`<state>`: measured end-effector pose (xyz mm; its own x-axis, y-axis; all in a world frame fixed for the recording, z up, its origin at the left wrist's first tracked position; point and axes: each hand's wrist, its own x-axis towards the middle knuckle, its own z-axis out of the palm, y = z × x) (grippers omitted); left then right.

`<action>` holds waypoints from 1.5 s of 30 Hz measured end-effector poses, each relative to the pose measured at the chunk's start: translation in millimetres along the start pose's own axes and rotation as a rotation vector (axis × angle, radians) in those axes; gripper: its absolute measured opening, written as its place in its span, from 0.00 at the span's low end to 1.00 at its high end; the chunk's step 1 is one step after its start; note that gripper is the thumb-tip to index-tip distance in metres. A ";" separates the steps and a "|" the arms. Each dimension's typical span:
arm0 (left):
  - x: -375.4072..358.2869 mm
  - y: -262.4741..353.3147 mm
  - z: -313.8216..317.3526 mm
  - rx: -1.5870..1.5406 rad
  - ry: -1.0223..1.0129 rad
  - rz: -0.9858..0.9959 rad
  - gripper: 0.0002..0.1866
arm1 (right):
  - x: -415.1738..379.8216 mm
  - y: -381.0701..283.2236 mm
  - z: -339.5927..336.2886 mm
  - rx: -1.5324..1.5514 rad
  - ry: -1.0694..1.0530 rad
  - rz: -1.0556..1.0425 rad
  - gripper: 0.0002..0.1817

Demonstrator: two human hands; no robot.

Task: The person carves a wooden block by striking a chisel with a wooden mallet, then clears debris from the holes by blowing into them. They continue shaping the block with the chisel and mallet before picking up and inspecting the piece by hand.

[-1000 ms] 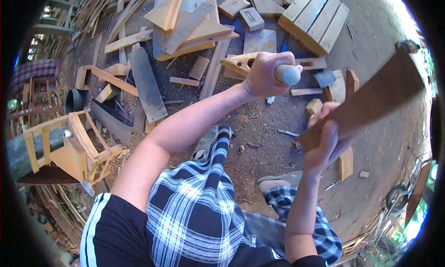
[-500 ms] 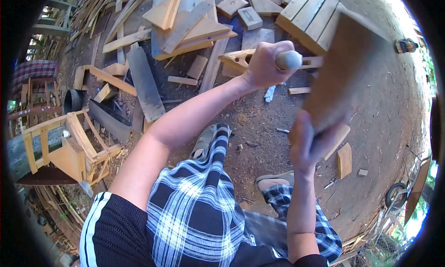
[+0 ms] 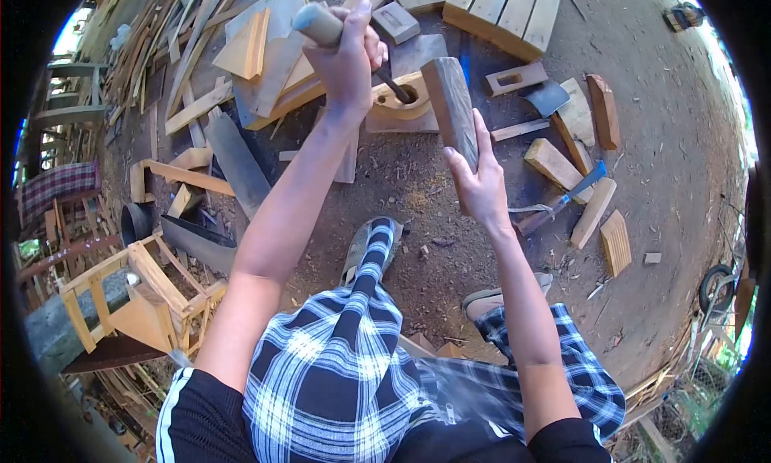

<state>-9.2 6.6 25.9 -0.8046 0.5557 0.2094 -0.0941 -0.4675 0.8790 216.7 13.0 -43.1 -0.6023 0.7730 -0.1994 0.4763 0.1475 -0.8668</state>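
- Brown dirt ground, strewn with chips and timber offcuts around both feet.
- Black-and-white checked garment, spread across the lap and legs.
- Pale wooden slatted block, broad and thick, lying at the top of the view, beyond the right hand.
- Small pale wooden frame with open sides, on the left, well apart from both hands.
- Long dark-grey flat plank, lying aslant left of the left forearm.
- Thick rectangular brown wooden block, raised upright in the right hand, grip closed around the lower end; in view, just beside the holed piece, contact impossible to tell.
- Round-ended tool with grey-capped handle, leaning in the left hand, grip wrapped firmly around the handle; slim dark shank reaching down to the larger hole.
- Yellowish wooden piece with rounded holes, low in front of both hands, between block and left wrist.
- Knife with bluish blade, on the ground right of the right hand.
- Little wooden offcut, farther right.
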 end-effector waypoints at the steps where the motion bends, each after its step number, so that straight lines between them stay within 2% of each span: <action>1: -1.1 2.1 -0.6 0.008 0.015 0.029 0.15 | -0.8 5.5 6.0 0.023 0.021 -0.001 0.43; 4: 2.4 -11.5 -5.2 0.086 0.052 0.095 0.16 | -0.9 13.2 10.3 0.072 0.023 0.055 0.43; 7: -0.4 -24.2 -11.4 0.054 -0.025 0.134 0.12 | -3.8 12.7 8.7 0.098 0.050 0.085 0.43; 12: -5.9 -27.6 -11.8 0.080 -0.083 0.210 0.09 | -5.7 9.6 2.6 0.095 0.086 0.033 0.43; 15: -5.3 -22.4 -14.6 0.175 -0.185 0.205 0.10 | -5.9 3.2 -5.1 0.086 0.096 0.030 0.42; 17: -3.6 -20.5 -20.3 0.523 -0.248 0.359 0.17 | -5.4 2.1 -6.0 0.060 0.098 0.027 0.42; 18: -1.8 -24.6 -20.1 0.524 -0.248 0.360 0.17 | -4.9 2.3 -5.8 0.061 0.104 0.011 0.42; 20: 0.4 -32.8 -13.7 0.617 -0.174 0.463 0.21 | -4.8 3.0 -4.9 0.061 0.103 -0.003 0.41; 21: -1.3 -35.8 -12.3 0.650 -0.177 0.379 0.16 | -4.1 3.2 -4.7 0.066 0.113 -0.019 0.41; 22: 4.3 -43.2 -10.0 0.651 -0.175 0.380 0.16 | -2.5 3.0 -4.2 0.072 0.126 -0.037 0.41; 24: 19.8 -62.9 -5.8 0.811 0.079 0.666 0.13 | 2.0 -18.2 -12.3 0.086 0.120 -0.040 0.41; 25: 19.8 -63.9 -0.9 0.759 0.155 0.585 0.16 | 5.5 -32.3 -18.8 0.101 0.116 -0.043 0.41; 26: 18.5 -65.7 3.4 0.759 0.153 0.583 0.16 | 13.6 -42.1 -24.2 0.086 0.154 -0.167 0.40; 27: 16.8 -67.4 7.6 0.632 0.148 0.532 0.16 | 20.4 -53.9 -30.6 0.071 0.190 -0.290 0.40; 28: 15.2 -69.2 11.0 0.506 0.144 0.481 0.15 | 21.6 -78.2 -40.0 0.156 0.190 -0.318 0.41; 29: 10.7 -69.1 13.9 0.560 0.057 0.527 0.12 | 23.0 -103.7 -48.4 0.241 0.191 -0.347 0.41; 30: 7.7 -71.2 15.1 0.557 0.053 0.527 0.12 | 25.9 -119.3 -53.4 0.241 0.195 -0.346 0.41; 32: 1.9 -78.7 15.7 0.665 -0.016 0.546 0.19 | 32.2 -142.9 -62.9 0.169 0.216 -0.545 0.40; 33: 1.7 -82.0 15.4 0.658 -0.020 0.546 0.19 | 31.2 -152.2 -69.6 0.024 0.117 -0.425 0.41; 34: 4.6 -85.5 13.6 0.556 -0.072 0.489 0.19 | 32.0 -164.4 -80.2 0.018 0.123 -0.427 0.41; 36: 8.7 -89.1 10.4 0.357 -0.176 0.370 0.19 | 33.8 -190.8 -100.8 -0.563 -0.095 -0.491 0.44; 38: 6.3 -80.3 16.6 0.342 -0.130 0.394 0.19 | 21.9 -202.9 -100.1 -0.547 -0.054 -0.451 0.44; 40: 5.9 -73.5 18.7 0.579 -0.083 0.494 0.20 | 18.2 -200.8 -93.9 0.256 0.127 -0.567 0.44; 41: 3.5 -61.4 19.7 0.645 -0.089 0.596 0.19 | 25.9 -208.0 -112.7 -0.021 -0.192 -0.245 0.44; 42: 3.4 -60.5 18.0 0.646 -0.093 0.602 0.19 | 46.1 -166.6 -88.7 -0.337 -0.119 -0.317 0.45; 44: 7.3 -57.4 23.0 0.409 -0.197 0.391 0.17 | 31.3 -179.9 -94.6 -0.354 -0.071 -0.403 0.44; 45: 11.2 -54.9 17.6 0.497 -0.239 0.539 0.20 | 34.5 -166.8 -87.7 -0.357 -0.079 -0.400 0.44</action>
<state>-2.6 50.6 -12.5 -0.5108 0.4981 0.7006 0.5950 -0.3834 0.7064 172.6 69.2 134.6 -0.8209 0.5669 0.0690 0.3795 0.6319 -0.6757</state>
